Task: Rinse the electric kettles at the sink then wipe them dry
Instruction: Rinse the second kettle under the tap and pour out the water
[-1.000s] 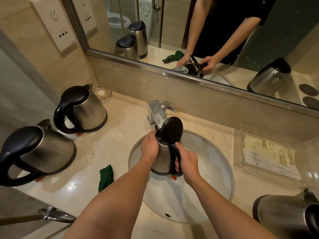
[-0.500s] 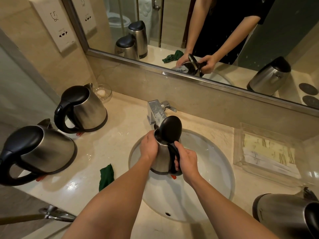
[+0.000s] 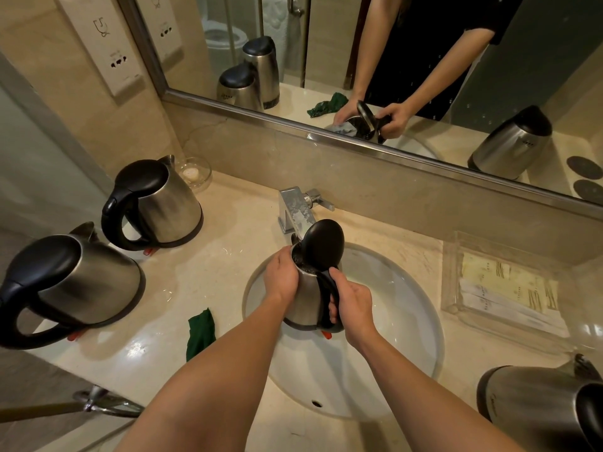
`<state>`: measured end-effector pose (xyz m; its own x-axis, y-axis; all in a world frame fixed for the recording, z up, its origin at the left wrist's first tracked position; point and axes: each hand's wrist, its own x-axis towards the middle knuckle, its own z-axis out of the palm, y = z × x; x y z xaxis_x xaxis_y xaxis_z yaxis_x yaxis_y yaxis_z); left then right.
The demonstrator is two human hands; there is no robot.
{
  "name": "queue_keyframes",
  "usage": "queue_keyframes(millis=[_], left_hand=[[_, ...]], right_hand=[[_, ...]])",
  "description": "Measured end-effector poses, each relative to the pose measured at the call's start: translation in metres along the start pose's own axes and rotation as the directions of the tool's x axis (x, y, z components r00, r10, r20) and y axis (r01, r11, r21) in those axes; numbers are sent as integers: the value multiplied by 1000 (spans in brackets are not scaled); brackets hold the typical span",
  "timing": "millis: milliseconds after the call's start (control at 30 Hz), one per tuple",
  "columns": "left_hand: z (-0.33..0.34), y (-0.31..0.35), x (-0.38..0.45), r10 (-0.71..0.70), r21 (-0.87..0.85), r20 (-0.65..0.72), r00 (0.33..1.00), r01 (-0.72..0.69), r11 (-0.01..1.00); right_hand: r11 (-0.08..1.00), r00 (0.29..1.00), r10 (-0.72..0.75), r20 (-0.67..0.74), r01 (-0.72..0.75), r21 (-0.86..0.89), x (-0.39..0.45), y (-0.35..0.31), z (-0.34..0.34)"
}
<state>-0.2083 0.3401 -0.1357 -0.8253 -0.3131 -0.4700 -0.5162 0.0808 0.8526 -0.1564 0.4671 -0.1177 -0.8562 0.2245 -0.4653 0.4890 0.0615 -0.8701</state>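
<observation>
Beige stone tabletop with an inset white sink, below a wall mirror. You hold a steel kettle upright over the basin, its black lid hinged open just under the faucet. Your left grip is pressed around the kettle's body on its left side; your right grip is clenched on the black handle. Well to the left of your left grip stand two closed kettles: a far kettle and a near kettle. A green cloth lies on the tabletop between the near kettle and your left forearm. To the right of your right grip sits a clear tray holding packets; nearer you, at the frame edge, lies another kettle.
</observation>
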Motion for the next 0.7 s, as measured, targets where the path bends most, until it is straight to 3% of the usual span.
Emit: queue_keyframes(millis=[700], left_hand=[[3, -2, 5, 24, 8, -23, 999, -24, 1000]], right_hand=[[1000, 1000, -1, 27, 1, 10, 2, -3, 0]])
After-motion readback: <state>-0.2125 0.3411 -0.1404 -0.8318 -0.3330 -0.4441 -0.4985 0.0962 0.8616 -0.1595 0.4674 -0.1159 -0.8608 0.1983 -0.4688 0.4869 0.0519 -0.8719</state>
